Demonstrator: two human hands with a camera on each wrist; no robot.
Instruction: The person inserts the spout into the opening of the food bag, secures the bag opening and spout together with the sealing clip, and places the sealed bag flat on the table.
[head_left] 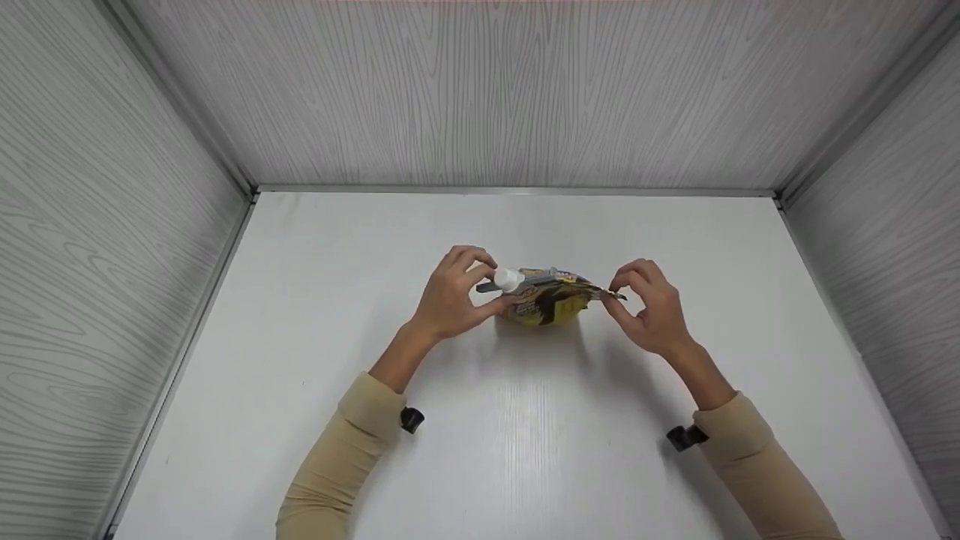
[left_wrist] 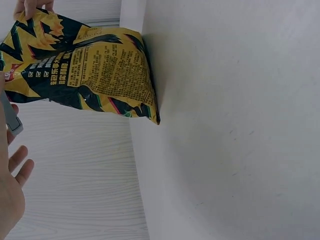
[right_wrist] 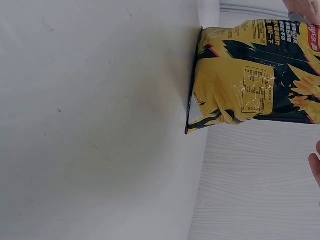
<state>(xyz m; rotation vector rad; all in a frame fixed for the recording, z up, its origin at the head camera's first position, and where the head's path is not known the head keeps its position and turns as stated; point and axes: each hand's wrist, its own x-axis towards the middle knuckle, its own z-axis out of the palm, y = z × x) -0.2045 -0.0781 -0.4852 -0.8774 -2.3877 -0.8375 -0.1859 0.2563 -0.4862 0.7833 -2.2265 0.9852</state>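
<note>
A yellow-and-black snack bag [head_left: 551, 306] stands upright on the white table, its printed faces showing in both wrist views. Along its top edge lies a grey bag clip [left_wrist: 15, 122] with a round white cap [head_left: 508, 280] at its left end. My left hand [head_left: 454, 294] pinches the clip by the cap, thumb on the near side against the bag and fingers behind. With thumb and fingertips, my right hand [head_left: 651, 309] pinches the bag's top right corner. Part of the clip is hidden by the left fingers in the left wrist view.
The white tabletop [head_left: 525, 450] is bounded by wood-grain panels: a back wall [head_left: 480, 97], a left wall [head_left: 97, 262] and a right wall [head_left: 892, 225]. Small black cameras [head_left: 412, 420] sit at both sleeve cuffs.
</note>
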